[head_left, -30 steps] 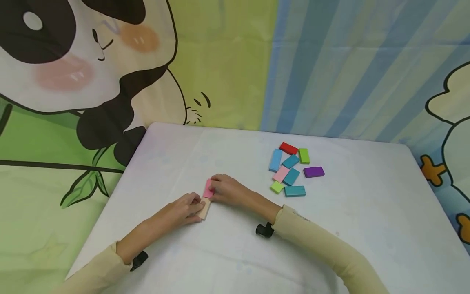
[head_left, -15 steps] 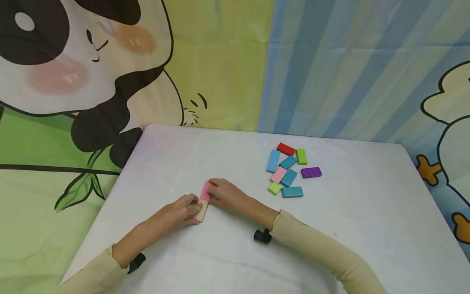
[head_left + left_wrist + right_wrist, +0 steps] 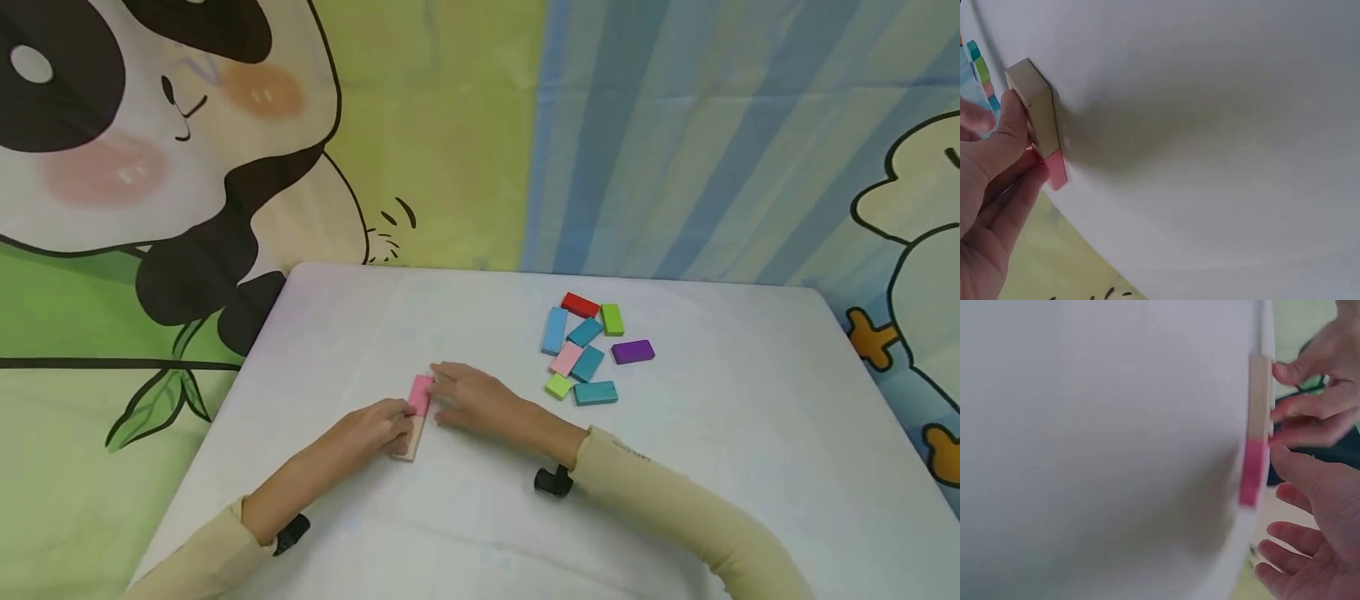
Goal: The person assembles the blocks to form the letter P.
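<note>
Two flat blocks lie end to end on the white table, between the two hands: a natural wood block at the near end and a pink block butted against its far end, the pair forming one straight strip. Left hand lies against the left long edge of the wood block, thumb and fingertips touching it; the left wrist view shows the thumb pressed on the block's side, the fingers only gently bent rather than wrapped round it. Right hand sits just to the right of the pink block, fingers spread and loose; in the right wrist view its fingertips are just beside the pink block's edge, contact unclear, nothing gripped. Well beyond the right hand, further back and to its right, a loose cluster of coloured blocks lies flat: red, green, blue, teal, pink, purple.
</note>
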Demonstrator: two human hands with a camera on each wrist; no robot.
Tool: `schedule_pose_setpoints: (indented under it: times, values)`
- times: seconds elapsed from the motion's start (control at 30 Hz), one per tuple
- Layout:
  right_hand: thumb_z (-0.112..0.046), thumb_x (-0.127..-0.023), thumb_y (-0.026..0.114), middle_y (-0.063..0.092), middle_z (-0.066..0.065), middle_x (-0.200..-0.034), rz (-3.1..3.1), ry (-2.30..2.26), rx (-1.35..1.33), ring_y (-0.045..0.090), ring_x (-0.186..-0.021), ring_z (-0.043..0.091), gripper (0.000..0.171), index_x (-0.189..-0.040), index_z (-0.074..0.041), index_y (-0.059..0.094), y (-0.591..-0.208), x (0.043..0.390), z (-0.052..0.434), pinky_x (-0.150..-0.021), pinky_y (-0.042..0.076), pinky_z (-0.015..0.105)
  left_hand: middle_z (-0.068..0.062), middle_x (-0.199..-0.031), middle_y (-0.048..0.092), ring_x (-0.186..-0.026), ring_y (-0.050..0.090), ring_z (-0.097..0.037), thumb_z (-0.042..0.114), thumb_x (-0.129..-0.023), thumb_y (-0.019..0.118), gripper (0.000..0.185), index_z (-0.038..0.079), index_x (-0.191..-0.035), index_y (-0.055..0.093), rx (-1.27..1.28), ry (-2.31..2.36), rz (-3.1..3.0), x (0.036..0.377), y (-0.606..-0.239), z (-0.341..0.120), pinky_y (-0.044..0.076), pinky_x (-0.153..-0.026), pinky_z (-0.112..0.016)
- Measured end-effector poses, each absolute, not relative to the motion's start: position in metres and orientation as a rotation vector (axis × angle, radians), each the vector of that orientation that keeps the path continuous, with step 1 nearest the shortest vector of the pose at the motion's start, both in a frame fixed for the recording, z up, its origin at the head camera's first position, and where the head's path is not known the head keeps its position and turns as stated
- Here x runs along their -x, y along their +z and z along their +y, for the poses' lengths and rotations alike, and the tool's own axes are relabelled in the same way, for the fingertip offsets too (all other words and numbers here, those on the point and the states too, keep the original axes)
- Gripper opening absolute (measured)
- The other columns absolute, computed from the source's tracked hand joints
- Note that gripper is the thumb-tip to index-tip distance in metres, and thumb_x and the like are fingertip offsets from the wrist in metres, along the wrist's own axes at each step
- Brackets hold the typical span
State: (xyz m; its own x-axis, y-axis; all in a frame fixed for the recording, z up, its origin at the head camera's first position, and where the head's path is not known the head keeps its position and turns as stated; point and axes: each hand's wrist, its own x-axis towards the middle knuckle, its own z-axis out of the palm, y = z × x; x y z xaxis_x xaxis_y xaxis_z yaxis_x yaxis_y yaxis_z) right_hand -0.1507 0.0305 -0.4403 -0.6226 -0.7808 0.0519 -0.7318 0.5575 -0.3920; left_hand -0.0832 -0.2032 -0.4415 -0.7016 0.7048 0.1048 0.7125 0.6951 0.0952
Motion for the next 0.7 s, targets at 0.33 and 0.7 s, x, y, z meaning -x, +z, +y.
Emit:
schedule_pose_setpoints:
  times: [0.33,0.7]
  values:
    - [-0.033,-0.090,0.069,0.050,0.020,-0.144,2.801,-0.298,0.761,0.046,-0.135,0.035,0.050,-0.130,-0.005,0.060,-0.429,0.234,0.156,-0.107,0.045,0.049,-0.010,-0.100,0.061,-0.089,0.058,-0.019,0.032,-0.066,0.084,0.054,-0.003,-0.105,0.068,1.283,-0.029,-2.780,0.098,-0.441,-0.192,0.055,-0.076,-0.023]
    - [-0.045,-0.082,0.074,0.048,0.017,-0.147,2.707,-0.356,0.659,0.046,-0.134,0.035,0.063,-0.133,-0.011,0.058,-0.427,0.243,0.172,-0.100,0.049,0.054,-0.015,-0.131,0.059,-0.113,0.058,-0.026,0.026,-0.072,0.083,0.060,-0.002,-0.120,0.063,1.242,-0.155,-2.855,0.096,-0.442,-0.197,0.056,-0.089,-0.030]
